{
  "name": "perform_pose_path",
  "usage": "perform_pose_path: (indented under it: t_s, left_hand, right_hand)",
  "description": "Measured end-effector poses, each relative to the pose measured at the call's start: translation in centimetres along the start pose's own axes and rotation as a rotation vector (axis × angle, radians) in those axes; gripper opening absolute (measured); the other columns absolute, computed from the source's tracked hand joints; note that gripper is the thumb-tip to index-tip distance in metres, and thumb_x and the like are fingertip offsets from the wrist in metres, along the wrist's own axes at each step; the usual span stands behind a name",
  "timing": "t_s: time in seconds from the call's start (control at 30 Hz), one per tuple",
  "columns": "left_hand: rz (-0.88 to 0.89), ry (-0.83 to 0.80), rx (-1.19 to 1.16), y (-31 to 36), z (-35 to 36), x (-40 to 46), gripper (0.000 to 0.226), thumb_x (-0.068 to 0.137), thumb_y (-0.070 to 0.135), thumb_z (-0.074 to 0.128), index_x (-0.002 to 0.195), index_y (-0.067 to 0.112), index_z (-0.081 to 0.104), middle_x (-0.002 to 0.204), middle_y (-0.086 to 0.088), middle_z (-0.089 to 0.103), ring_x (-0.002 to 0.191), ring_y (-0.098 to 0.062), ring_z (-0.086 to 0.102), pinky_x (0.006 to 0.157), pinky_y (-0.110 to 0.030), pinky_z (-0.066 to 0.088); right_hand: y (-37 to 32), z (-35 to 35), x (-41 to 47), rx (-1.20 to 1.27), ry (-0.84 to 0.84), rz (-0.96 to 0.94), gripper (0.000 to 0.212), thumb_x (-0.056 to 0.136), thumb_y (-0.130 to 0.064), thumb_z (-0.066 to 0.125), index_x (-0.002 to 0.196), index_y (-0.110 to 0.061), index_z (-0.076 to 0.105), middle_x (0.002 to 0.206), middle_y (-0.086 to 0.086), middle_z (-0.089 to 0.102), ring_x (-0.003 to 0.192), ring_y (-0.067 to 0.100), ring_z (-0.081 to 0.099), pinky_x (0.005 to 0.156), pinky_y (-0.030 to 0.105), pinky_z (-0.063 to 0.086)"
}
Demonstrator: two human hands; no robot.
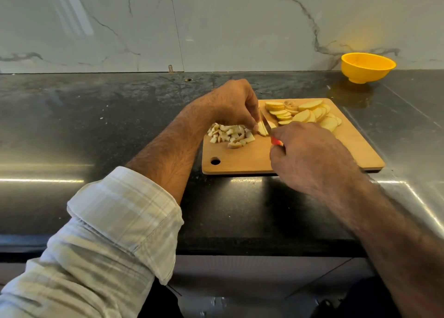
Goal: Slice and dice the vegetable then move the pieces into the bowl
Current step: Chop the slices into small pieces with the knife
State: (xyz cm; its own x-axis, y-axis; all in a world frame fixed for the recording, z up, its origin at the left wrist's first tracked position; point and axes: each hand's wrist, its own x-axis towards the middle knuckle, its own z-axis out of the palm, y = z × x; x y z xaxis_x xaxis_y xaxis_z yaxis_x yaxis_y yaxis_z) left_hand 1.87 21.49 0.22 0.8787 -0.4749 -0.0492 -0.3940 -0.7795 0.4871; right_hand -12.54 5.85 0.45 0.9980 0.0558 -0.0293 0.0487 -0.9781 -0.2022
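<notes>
A potato slice (262, 128) sits mid-cutting board (252, 159), pinched by the left hand (230, 103), beside the diced pile (229, 135). The right hand (310, 154) grips a red-handled knife (266, 125) on it. Uncut slices (305, 113) lie behind; the yellow bowl (367, 67) stands well beyond the board.

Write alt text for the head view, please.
A right hand cuts a potato slice with a knife while the left hand pinches it, on a wooden board between diced pieces and slices; a yellow bowl behind.

kitchen: dark stone counter (120, 125), marble backsplash (216, 24), cutting board (242, 159).
</notes>
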Motion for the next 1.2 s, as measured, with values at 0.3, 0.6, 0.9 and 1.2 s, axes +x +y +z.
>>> perform_pose_path:
  t_s: [0.3,0.6,0.9,1.2]
  left_hand:
    - [-0.053,0.022,-0.048,0.0,0.6,0.4,0.007,0.085,0.018,0.087,0.090,0.018,0.082,0.098,0.006,0.077,0.098,-0.005,0.067,0.070,-0.020,0.044]
    - [-0.011,0.011,-0.008,-0.4,0.3,0.5,0.007,0.087,0.021,0.086,0.091,0.021,0.081,0.101,0.008,0.076,0.102,-0.004,0.067,0.077,-0.021,0.048]
    - [0.206,-0.109,0.057,0.7,0.6,-0.5,0.051,0.091,0.005,0.077,0.130,0.037,0.067,0.127,0.019,0.065,0.111,-0.004,0.063,0.089,-0.027,0.054]
    - [0.162,-0.066,0.252,1.0,0.3,-0.3,0.034,0.091,0.039,0.081,0.122,0.028,0.073,0.102,0.017,0.060,0.094,-0.004,0.059,0.081,-0.027,0.049]
  right_hand:
    - [-0.3,1.3,0.2,0.012,-0.064,0.000,0.039,0.099,-0.038,0.062,0.137,-0.028,0.058,0.111,-0.005,0.057,0.096,0.013,0.055,0.077,0.033,0.051]
    - [0.1,1.3,2.5,0.067,0.015,-0.006,0.036,0.099,-0.035,0.062,0.134,-0.025,0.062,0.098,-0.008,0.055,0.085,0.009,0.051,0.066,0.028,0.044]
    - [4.8,0.2,-1.4,0.294,0.141,0.034,0.043,0.101,-0.036,0.063,0.144,-0.032,0.062,0.106,-0.002,0.070,0.087,0.010,0.060,0.068,0.028,0.047]
    - [4.5,0.0,-1.9,0.128,0.010,0.059,0.046,0.100,-0.044,0.057,0.145,-0.034,0.057,0.119,-0.008,0.063,0.101,0.014,0.055,0.085,0.038,0.055]
